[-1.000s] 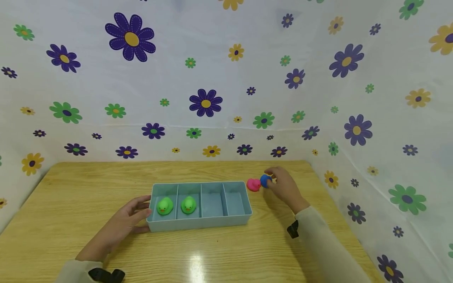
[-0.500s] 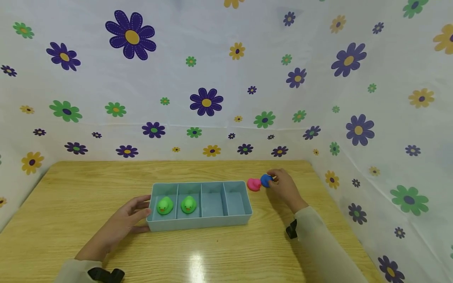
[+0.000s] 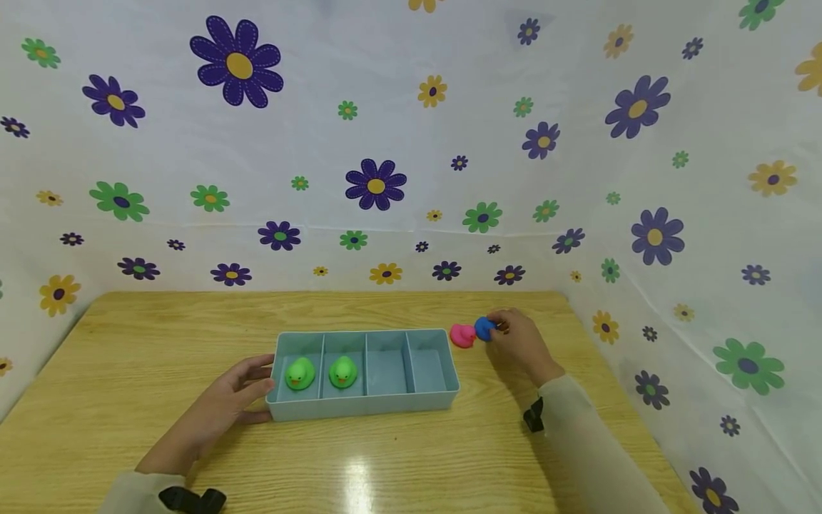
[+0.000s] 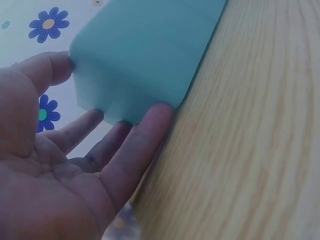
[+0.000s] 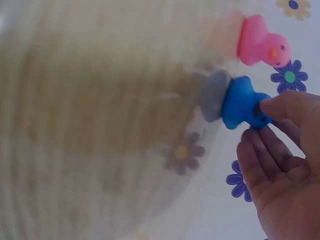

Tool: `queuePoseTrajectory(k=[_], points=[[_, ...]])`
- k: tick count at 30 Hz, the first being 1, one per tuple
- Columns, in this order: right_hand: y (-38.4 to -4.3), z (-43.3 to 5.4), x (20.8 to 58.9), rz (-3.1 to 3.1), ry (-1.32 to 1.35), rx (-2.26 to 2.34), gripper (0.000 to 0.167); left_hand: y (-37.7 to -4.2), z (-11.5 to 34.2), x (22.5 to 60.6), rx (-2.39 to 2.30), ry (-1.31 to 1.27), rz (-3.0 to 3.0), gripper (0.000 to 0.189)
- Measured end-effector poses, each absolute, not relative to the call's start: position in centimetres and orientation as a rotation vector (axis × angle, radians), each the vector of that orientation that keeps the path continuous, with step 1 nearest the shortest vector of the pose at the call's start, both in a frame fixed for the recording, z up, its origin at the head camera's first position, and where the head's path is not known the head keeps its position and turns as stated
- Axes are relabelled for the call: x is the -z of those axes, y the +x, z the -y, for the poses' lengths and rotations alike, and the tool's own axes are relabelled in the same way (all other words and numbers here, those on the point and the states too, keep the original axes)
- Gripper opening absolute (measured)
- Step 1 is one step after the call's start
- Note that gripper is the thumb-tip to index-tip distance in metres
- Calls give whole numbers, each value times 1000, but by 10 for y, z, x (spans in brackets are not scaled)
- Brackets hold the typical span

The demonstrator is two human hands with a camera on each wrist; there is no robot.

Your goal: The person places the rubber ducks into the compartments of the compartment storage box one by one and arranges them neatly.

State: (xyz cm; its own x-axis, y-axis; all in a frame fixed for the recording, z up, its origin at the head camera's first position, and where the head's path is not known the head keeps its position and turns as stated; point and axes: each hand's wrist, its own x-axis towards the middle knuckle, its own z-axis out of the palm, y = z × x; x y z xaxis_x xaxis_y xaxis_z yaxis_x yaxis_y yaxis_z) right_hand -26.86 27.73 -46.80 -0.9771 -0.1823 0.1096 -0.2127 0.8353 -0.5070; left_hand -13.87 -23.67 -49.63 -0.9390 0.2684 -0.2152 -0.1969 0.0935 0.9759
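A light blue divided box (image 3: 359,407) sits on the table, with a green rubber duck (image 3: 300,374) in its leftmost compartment and another green duck (image 3: 343,372) in the compartment beside it. My left hand (image 3: 231,392) touches the box's left end with thumb and fairly straight fingers; the left wrist view shows its fingertips against the end wall (image 4: 115,90). Past the box's right end, my right hand (image 3: 521,344) pinches a blue rubber duck (image 5: 242,105) by the head between thumb and fingers. A pink rubber duck (image 3: 462,335) lies just left of the blue one.
The wooden table (image 3: 398,464) is shiny and reflects the light. White cloth with printed flowers (image 3: 376,185) hangs behind the table's back edge and along its right side. The box's two right compartments (image 3: 387,363) hold nothing.
My right thumb and fingers have closed in on the blue duck's head; a second ago the index finger arched above it. The left hand, box and green ducks stay put.
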Motion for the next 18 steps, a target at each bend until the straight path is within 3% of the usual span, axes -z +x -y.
queuePoseTrajectory(k=[18], points=[[-276, -277, 465, 3061, 281, -801, 27, -140, 235, 496, -1920, 39, -2030, 68]])
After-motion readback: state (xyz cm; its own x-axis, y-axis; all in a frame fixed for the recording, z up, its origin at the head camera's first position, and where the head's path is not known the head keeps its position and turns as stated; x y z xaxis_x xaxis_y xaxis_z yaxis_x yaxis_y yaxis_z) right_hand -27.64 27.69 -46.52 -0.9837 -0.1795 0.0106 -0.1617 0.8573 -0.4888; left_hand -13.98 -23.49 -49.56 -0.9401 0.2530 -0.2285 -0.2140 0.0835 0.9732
